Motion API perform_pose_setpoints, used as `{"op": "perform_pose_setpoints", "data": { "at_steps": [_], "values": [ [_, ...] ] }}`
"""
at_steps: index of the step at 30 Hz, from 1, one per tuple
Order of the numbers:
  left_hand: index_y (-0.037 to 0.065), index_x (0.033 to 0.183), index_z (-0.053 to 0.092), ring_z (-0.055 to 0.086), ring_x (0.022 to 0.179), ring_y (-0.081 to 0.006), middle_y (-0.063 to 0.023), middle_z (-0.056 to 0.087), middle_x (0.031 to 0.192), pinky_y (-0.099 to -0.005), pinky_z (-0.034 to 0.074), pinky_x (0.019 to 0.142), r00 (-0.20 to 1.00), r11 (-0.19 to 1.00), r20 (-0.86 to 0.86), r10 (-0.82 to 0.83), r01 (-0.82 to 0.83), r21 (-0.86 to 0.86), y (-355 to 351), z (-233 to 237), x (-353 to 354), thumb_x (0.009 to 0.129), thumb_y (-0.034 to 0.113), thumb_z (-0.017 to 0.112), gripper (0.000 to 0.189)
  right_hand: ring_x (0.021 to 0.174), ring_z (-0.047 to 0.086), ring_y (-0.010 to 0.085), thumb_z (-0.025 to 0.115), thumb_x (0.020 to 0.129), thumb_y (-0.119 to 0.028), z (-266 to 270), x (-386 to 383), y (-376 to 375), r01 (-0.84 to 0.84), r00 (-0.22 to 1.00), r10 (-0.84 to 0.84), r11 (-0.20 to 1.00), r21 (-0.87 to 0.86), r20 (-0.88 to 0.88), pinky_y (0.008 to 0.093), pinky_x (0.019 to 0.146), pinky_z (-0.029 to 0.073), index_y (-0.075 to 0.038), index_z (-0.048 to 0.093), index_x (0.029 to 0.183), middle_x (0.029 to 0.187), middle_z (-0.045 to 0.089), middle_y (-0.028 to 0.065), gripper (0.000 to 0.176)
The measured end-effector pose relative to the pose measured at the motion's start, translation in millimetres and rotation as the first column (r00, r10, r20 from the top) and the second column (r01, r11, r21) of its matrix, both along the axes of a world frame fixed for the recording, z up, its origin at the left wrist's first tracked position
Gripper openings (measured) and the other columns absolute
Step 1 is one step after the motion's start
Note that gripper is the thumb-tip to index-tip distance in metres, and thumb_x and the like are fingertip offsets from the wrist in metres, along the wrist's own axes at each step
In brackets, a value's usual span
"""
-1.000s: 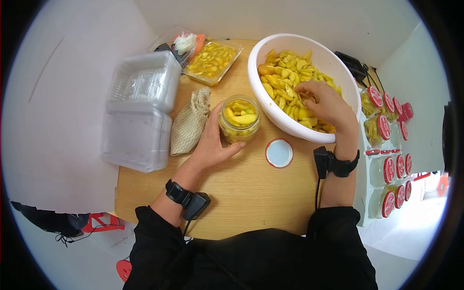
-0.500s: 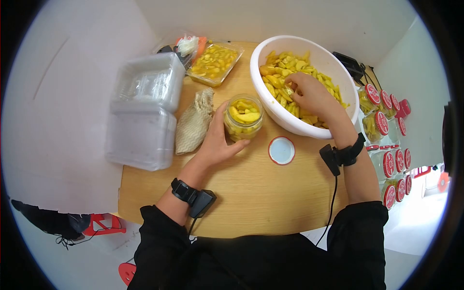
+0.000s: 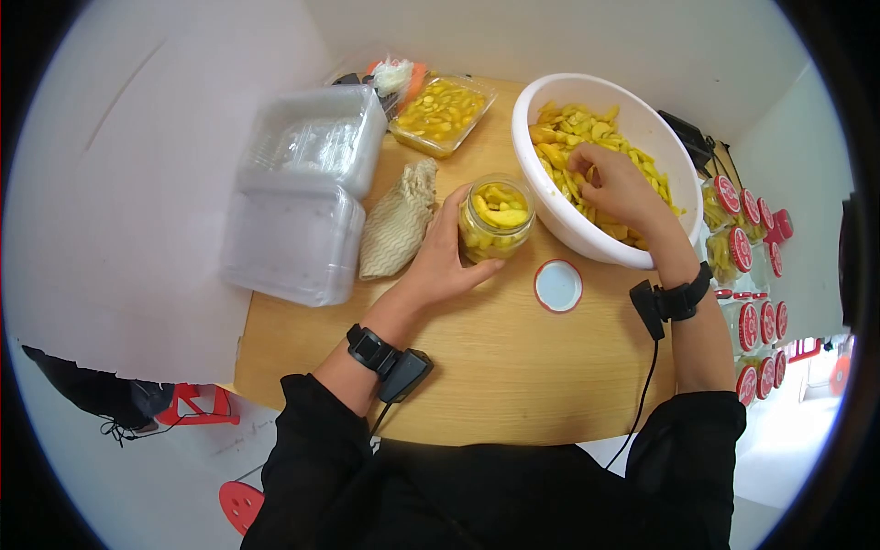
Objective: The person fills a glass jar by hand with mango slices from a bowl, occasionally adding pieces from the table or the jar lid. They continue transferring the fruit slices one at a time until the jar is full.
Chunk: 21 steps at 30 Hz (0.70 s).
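My left hand [image 3: 446, 261] is wrapped round the side of an open glass jar [image 3: 496, 240], which stands on the table filled with yellow pickled slices [image 3: 502, 213]. Inside the rim of a large white basin [image 3: 596, 240], my right hand [image 3: 616, 183] reaches down with curled fingers among more yellow slices [image 3: 587, 122]. Its fingertips are partly hidden, so what they pinch does not show clearly. A jar lid [image 3: 558, 285] lies on the table between the jar and my right wrist, pale inside up. Beside my left hand rests a crumpled patterned cloth [image 3: 396, 225].
Clear plastic containers [image 3: 293, 240] stand at the left. Behind them is a tray of yellow pieces in liquid [image 3: 442, 112]. Several red-lidded jars [image 3: 741, 247] line the right side. A cable [image 3: 644, 394] hangs from my right wrist device.
The view has shifted, so the table's things appear farther right. My left hand still holds the jar. My right hand stays in the basin, its fingers more curled.
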<state>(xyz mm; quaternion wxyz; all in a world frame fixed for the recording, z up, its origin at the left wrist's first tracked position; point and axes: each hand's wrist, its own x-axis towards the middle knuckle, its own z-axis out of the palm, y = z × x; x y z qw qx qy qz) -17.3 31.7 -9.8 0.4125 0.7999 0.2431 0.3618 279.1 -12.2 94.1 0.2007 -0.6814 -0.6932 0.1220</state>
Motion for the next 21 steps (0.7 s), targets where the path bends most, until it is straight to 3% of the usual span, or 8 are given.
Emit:
{"op": "perform_pose_setpoints", "data": {
  "at_steps": [2,5,11,14,17,21],
  "values": [
    [0.000,0.156,0.024,0.044,0.139,-0.0417,-0.0268,0.045,0.147,-0.0487,0.033,0.119,1.000,1.000,0.005,-0.013,0.013,0.003,2,-2,1,0.075,0.028,0.086,0.105,0.094,0.068,0.0356,0.063,0.083,-0.003,7,-4,-2,0.035,0.999,-0.036,0.999,-0.040,-0.014,0.0419,0.084,0.053,-0.003,0.064,0.110,0.100,0.070,0.0181,0.027],
    [0.000,0.155,0.024,0.044,0.140,-0.0418,-0.0272,0.045,0.147,-0.0488,0.034,0.119,1.000,1.000,-0.001,-0.011,0.011,0.012,0,3,0,0.076,0.028,0.086,0.104,0.078,0.062,0.0210,0.062,0.080,0.002,-1,1,-2,0.010,1.000,-0.008,0.995,0.095,-0.023,0.0337,0.074,0.051,-0.002,0.062,0.106,0.092,0.068,0.0103,0.026],
    [0.000,0.156,0.024,0.043,0.141,-0.0417,-0.0270,0.044,0.148,-0.0483,0.033,0.120,1.000,1.000,0.006,-0.016,0.016,0.010,0,1,0,0.076,0.028,0.085,0.104,0.083,0.061,0.0189,0.063,0.085,0.001,8,-2,-6,0.014,0.994,0.003,0.986,0.164,-0.107,0.0310,0.078,0.050,-0.004,0.064,0.111,0.093,0.068,0.0078,0.026],
    [0.000,0.156,0.023,0.042,0.141,-0.0418,-0.0271,0.043,0.148,-0.0485,0.032,0.120,1.000,1.000,-0.005,-0.024,0.024,-0.018,1,2,0,0.076,0.028,0.085,0.105,0.082,0.063,0.0225,0.064,0.088,-0.005,13,-4,-9,-0.001,0.990,0.035,0.972,0.235,-0.140,0.0356,0.077,0.051,-0.005,0.065,0.112,0.094,0.070,0.0095,0.024],
    [0.000,0.157,0.022,0.041,0.142,-0.0420,-0.0264,0.041,0.150,-0.0488,0.032,0.120,1.000,1.000,-0.030,-0.004,0.005,0.005,2,-2,-1,0.076,0.029,0.085,0.106,0.083,0.058,0.0126,0.064,0.087,0.002,26,-11,-17,0.031,0.991,-0.004,0.980,0.196,-0.137,0.0273,0.077,0.047,-0.005,0.066,0.117,0.093,0.065,0.0028,0.030],
    [0.000,0.157,0.022,0.039,0.144,-0.0419,-0.0249,0.039,0.153,-0.0488,0.031,0.121,0.999,1.000,-0.039,0.003,-0.002,0.021,-1,-1,-2,0.077,0.032,0.085,0.107,0.083,0.061,0.0212,0.066,0.089,-0.006,27,-11,-22,0.033,0.977,0.008,0.982,0.188,-0.212,0.0340,0.079,0.050,-0.007,0.065,0.119,0.094,0.069,0.0087,0.030]
  ]
}}
